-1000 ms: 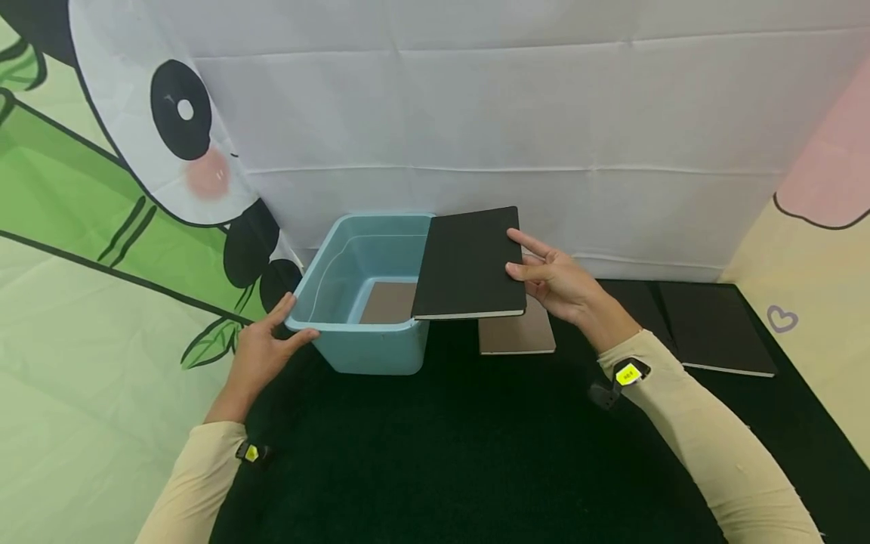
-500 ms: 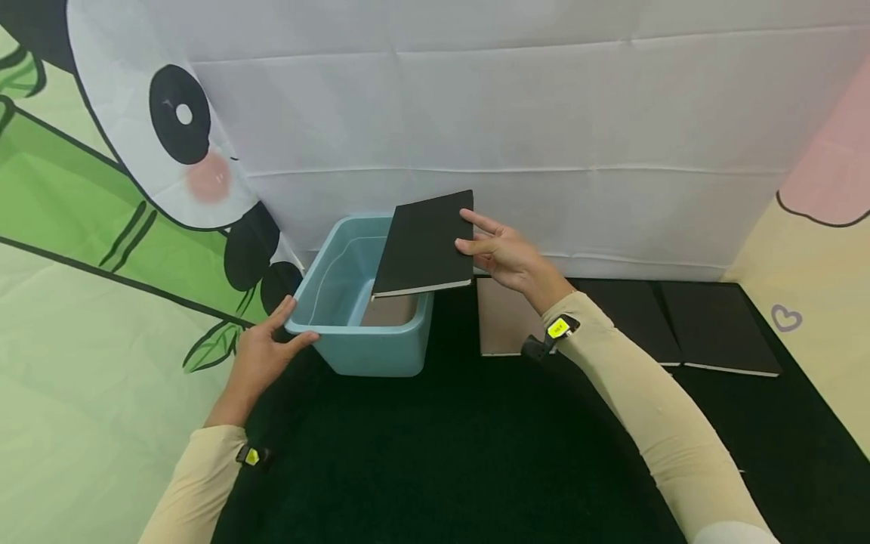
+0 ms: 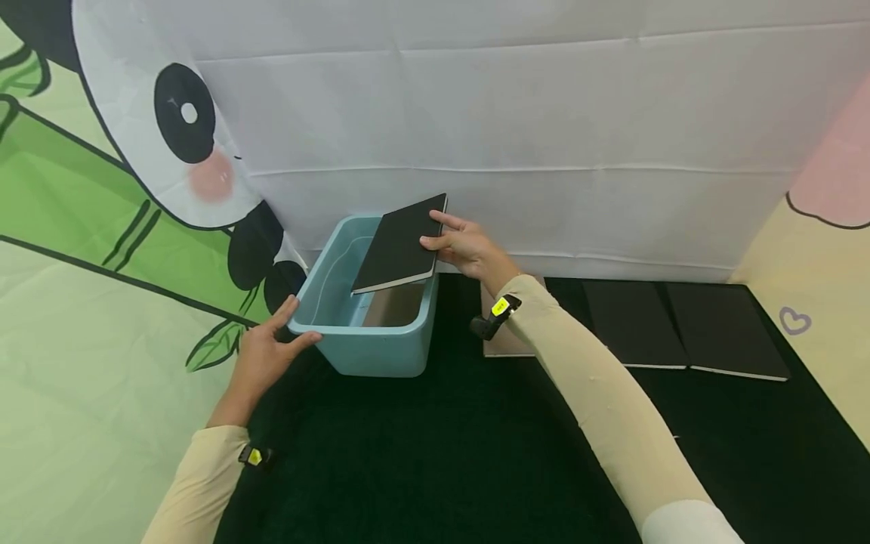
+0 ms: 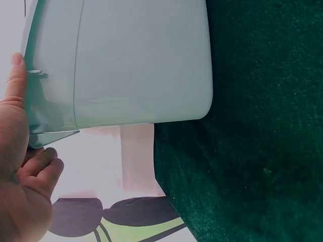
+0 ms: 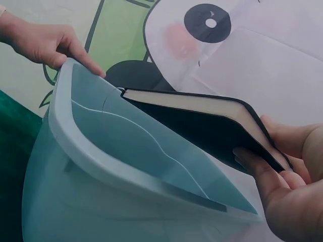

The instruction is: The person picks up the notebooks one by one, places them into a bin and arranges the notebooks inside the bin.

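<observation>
My right hand (image 3: 470, 249) pinches the right edge of a black notebook (image 3: 399, 243), thumb on top and fingers beneath. The notebook tilts, its left side lower, over a light blue plastic bin (image 3: 374, 353). Its page edges (image 5: 194, 103) show in the right wrist view. With my left hand (image 3: 261, 357) I grip the bin's near left corner; the left wrist view shows thumb and curled fingers (image 4: 45, 169) around the rim. Inside the bin lies a brown notebook (image 3: 396, 306), partly covered from view by the black one.
Right of the bin, another brown notebook (image 3: 501, 346) lies partly behind my right forearm. Two black notebooks (image 3: 635, 321) rest side by side farther right on the dark green cloth (image 3: 435, 453). A white printed backdrop (image 3: 510, 113) rises directly behind the bin.
My right hand has carried the black notebook leftward from the bin's right rim to over its opening, tilting it more. The left hand has kept its hold on the corner.
</observation>
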{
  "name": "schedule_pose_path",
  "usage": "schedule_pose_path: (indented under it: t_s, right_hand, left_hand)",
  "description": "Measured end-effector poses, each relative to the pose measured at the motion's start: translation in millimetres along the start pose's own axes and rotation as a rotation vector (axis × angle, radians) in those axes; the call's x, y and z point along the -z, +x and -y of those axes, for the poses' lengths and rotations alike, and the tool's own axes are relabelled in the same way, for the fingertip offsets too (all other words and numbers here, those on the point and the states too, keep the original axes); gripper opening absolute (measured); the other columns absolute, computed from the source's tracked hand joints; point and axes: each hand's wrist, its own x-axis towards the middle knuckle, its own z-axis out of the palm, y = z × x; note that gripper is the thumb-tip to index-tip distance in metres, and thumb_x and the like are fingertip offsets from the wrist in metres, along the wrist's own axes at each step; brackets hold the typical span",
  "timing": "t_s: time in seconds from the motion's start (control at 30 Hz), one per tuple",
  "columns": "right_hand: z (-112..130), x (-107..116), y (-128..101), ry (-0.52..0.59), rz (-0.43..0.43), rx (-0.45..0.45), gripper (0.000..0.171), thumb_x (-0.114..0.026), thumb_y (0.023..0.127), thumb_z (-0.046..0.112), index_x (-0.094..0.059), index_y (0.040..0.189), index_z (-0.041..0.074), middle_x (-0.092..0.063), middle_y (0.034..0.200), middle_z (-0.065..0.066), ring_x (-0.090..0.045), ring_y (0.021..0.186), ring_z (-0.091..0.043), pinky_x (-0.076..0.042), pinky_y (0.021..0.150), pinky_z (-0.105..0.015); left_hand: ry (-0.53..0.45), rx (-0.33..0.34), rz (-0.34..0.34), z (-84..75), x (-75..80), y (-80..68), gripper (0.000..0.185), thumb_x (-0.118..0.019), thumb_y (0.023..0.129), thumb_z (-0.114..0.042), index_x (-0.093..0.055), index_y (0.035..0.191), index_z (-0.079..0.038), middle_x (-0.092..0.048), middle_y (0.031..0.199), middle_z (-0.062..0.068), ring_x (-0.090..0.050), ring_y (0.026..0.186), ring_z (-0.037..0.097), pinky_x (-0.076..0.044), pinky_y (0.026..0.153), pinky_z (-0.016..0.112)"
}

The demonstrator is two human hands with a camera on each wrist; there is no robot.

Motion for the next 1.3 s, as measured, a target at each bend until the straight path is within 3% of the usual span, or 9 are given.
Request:
schedule_pose_path:
  t_s: [0.2, 0.33, 0.57, 1.1, 1.3]
  right_hand:
    - [-8.2, -19.1, 8.5, -0.014, -0.034, -0.037, 0.072, -0.069, 0.091, -0.011, -0.049, 0.154, 0.017, -0.041, 0.158, -0.012, -0.069, 0.100, -0.018, -0.052, 0.105, -0.035]
    - [-14.4, -30.1, 13.3, -0.041, -0.046, -0.059, 0.073, -0.070, 0.090, -0.010, -0.049, 0.154, 0.018, -0.053, 0.150, -0.016, -0.070, 0.112, -0.027, -0.054, 0.102, -0.036]
    - [-23.2, -40.4, 19.9, -0.082, -0.038, -0.070, 0.074, -0.069, 0.091, -0.011, -0.047, 0.155, 0.018, -0.051, 0.151, -0.021, -0.060, 0.129, -0.037, -0.050, 0.107, -0.043]
    - [-33.0, -57.1, 26.7, -0.246, -0.030, -0.114, 0.076, -0.067, 0.094, -0.008, -0.038, 0.159, 0.015, -0.034, 0.163, -0.019, -0.058, 0.132, -0.033, -0.052, 0.105, -0.040]
    - [-36.3, -63.4, 27.1, -0.289, -0.037, -0.124, 0.074, -0.066, 0.094, -0.010, -0.040, 0.158, 0.014, -0.034, 0.162, -0.020, -0.059, 0.131, -0.032, -0.052, 0.105, -0.039]
  left_hand:
    - [0.001, -0.006, -0.005, 0.9, -1.1, 0.0, 0.085, -0.078, 0.089, -0.044, -0.037, 0.158, -0.015, -0.035, 0.162, 0.011, -0.036, 0.145, 0.047, -0.034, 0.111, 0.070]
    - [0.008, -0.004, -0.011, 1.5, 0.1, 0.6, 0.085, -0.078, 0.089, -0.045, -0.038, 0.158, -0.014, -0.036, 0.162, 0.011, -0.036, 0.145, 0.047, -0.033, 0.111, 0.070]
    - [0.012, 0.014, 0.001, 0.6, -0.3, 1.0, 0.086, -0.076, 0.090, -0.048, -0.037, 0.158, -0.015, -0.034, 0.163, 0.009, -0.036, 0.146, 0.046, -0.034, 0.111, 0.069]
    - [0.010, -0.013, -0.010, 1.1, -4.6, -1.2, 0.084, -0.078, 0.090, -0.043, -0.039, 0.157, -0.010, -0.035, 0.162, 0.009, -0.038, 0.144, 0.046, -0.035, 0.110, 0.069]
    - [-0.002, -0.023, -0.013, 0.4, -5.4, 1.4, 0.084, -0.078, 0.090, -0.043, -0.040, 0.157, -0.009, -0.037, 0.161, 0.011, -0.038, 0.144, 0.045, -0.035, 0.111, 0.068]
